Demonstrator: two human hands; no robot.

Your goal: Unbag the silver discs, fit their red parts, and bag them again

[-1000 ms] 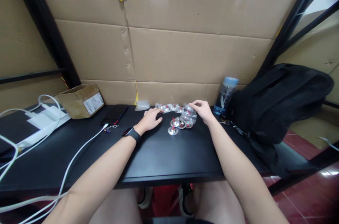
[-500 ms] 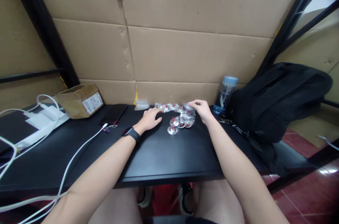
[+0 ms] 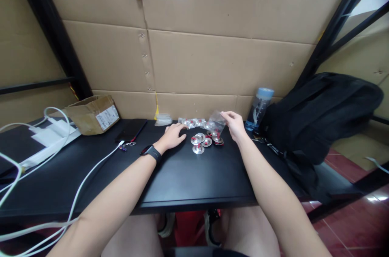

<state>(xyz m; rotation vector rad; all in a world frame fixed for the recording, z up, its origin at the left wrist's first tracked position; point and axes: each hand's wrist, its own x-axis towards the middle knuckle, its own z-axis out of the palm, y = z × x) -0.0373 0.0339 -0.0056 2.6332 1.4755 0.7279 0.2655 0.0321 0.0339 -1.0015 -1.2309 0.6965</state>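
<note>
Silver discs [image 3: 207,142] lie toward back edge of table [image 3: 197,180]; right hand [image 3: 235,126] pinches clear bag [image 3: 216,118]; left hand [image 3: 172,136] rests beside discs, thumb wide of fingers.

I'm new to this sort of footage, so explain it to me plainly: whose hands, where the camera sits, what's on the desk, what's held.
There's no machine: these are a person's bare hands, seen by a head-worn camera looking forward and down. The right hand pinches a clear bag by loose silver discs with red parts. The left hand rests on the black desk, near bagged discs. A box and bottle stand farther out.
</note>
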